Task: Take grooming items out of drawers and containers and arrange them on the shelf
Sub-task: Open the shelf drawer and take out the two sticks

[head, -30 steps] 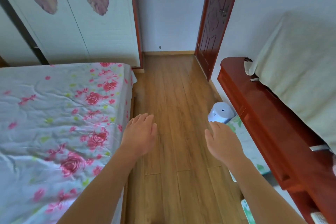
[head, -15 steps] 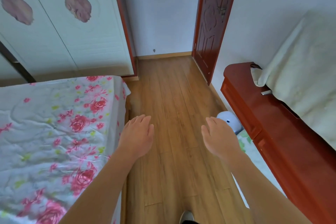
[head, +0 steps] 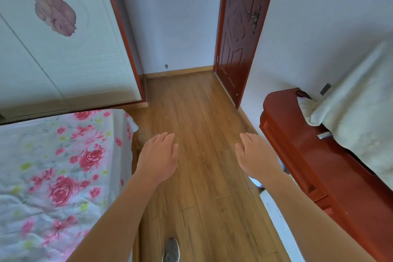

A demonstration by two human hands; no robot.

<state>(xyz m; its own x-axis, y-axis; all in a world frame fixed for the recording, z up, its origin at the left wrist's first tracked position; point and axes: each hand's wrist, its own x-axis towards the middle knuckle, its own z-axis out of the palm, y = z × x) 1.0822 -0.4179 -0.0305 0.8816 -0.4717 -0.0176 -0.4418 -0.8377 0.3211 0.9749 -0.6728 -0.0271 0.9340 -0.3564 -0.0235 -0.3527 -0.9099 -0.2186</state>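
We hold both hands out, palms down, over the wooden floor (head: 197,117). The left hand (head: 158,158) and the right hand (head: 256,156) have loose, lightly bent fingers that grasp nothing. On our left lies a bed (head: 53,166) with a rose-print sheet, and a white wardrobe (head: 63,66) stands behind it. Ahead is a dark red door (head: 238,34). A shoe tip (head: 171,249) shows below. On our right stands the red wooden cabinet (head: 319,168), glossy, with its drawer fronts shut. A pale cloth (head: 357,117) drapes its top, and a small silver object (head: 323,135), too small to identify, lies just beside the cloth.
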